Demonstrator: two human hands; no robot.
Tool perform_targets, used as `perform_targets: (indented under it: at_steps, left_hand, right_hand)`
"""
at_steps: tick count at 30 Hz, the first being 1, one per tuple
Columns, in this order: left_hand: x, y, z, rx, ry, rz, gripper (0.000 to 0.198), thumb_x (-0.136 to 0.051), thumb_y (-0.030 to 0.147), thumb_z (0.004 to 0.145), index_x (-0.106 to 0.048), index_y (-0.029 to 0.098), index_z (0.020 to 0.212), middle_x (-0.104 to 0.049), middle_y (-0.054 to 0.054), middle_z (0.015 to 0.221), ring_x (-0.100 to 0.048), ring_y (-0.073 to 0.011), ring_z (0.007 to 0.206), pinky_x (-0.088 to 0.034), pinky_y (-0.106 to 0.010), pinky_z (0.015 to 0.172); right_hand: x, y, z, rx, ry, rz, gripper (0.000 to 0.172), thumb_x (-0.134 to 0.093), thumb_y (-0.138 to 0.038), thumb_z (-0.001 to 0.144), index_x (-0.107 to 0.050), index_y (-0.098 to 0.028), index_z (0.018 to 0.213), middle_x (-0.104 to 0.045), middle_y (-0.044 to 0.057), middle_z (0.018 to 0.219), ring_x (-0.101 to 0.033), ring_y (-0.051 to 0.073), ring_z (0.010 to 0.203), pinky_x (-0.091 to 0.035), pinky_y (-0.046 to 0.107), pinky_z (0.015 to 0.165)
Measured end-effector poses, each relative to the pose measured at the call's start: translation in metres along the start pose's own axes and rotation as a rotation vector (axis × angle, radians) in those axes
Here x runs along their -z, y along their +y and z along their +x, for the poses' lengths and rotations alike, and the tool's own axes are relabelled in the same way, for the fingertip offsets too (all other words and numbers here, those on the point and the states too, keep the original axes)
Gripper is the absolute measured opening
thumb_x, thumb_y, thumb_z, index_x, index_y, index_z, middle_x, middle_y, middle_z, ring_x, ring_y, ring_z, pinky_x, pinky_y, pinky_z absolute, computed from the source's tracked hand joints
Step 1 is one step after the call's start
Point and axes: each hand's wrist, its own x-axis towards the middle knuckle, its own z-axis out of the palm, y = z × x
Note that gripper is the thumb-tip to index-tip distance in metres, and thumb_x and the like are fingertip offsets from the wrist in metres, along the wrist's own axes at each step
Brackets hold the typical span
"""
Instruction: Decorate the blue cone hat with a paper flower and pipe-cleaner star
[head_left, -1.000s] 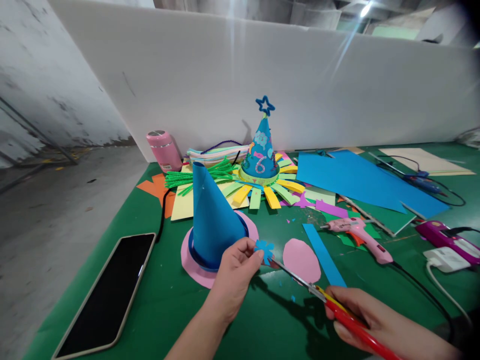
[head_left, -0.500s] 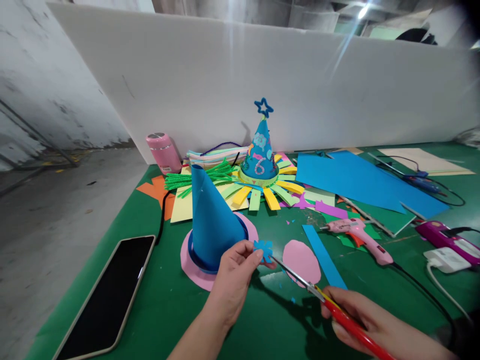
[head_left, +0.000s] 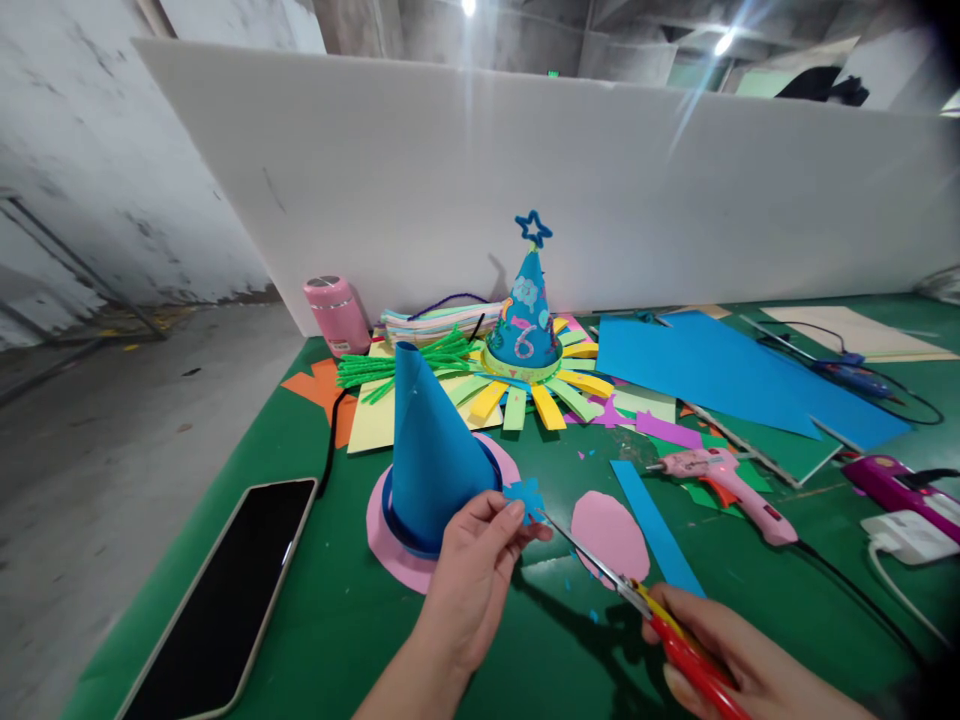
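The left hand [head_left: 469, 565]'s grip pinches a small blue flower [head_left: 525, 495] by its edge, just above the worktop [head_left: 337, 620] beside the cone [head_left: 431, 455], while the right hand [head_left: 742, 660]'s grip is clenched round red scissors [head_left: 622, 590] whose tips meet the flower. The flower looks feather-light, thin and easily creased, so I'd hold it by a petal clear of the blades. A pink disc [head_left: 611, 525] lies just beyond the blades.
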Motion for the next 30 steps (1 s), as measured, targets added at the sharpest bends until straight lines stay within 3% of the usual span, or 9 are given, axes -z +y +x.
perform_targets:
  at_steps: [7,17,21,30]
  left_hand:
    - [0.0,-0.002,-0.003,0.026,-0.023,0.004,0.013,-0.056,0.014,0.074,-0.052,0.015,0.062,-0.06,0.001,0.06,-0.059,-0.0123,0.061,-0.042,-0.026,0.068]
    - [-0.004,-0.001,-0.003,0.033,-0.022,0.073,0.009,-0.058,0.013,0.072,-0.055,0.013,0.063,-0.06,0.0,0.06,-0.058,-0.0118,0.058,-0.042,-0.023,0.063]
    - [-0.002,-0.002,-0.002,0.016,-0.027,0.066,0.008,-0.058,0.013,0.072,-0.055,0.014,0.064,-0.062,-0.001,0.062,-0.059,-0.0126,0.062,-0.042,-0.023,0.066]
    - [-0.002,-0.003,-0.001,0.014,0.012,0.037,0.009,-0.062,0.014,0.068,-0.055,0.015,0.062,-0.061,0.001,0.06,-0.06,-0.0126,0.06,-0.042,-0.024,0.066]
  right_hand:
    - [-0.002,0.0,0.001,-0.005,0.011,0.015,0.028,-0.062,-0.046,0.063,-0.059,-0.02,0.074,-0.064,0.004,0.081,-0.057,0.025,0.087,-0.048,0.026,0.073]
    - [-0.003,0.013,0.005,0.005,0.042,0.054,0.038,-0.062,-0.038,0.063,-0.057,-0.019,0.096,-0.063,0.006,0.091,-0.058,0.022,0.086,-0.047,0.025,0.075]
    - [0.0,0.011,0.005,0.035,-0.032,-0.06,0.026,-0.058,-0.039,0.068,-0.059,-0.018,0.083,-0.064,0.007,0.087,-0.059,0.024,0.084,-0.049,0.024,0.067]
    - [0.001,0.006,0.005,0.128,0.001,-0.166,0.017,-0.057,-0.035,0.069,-0.058,-0.02,0.074,-0.064,0.005,0.071,-0.061,0.02,0.069,-0.049,0.021,0.055]
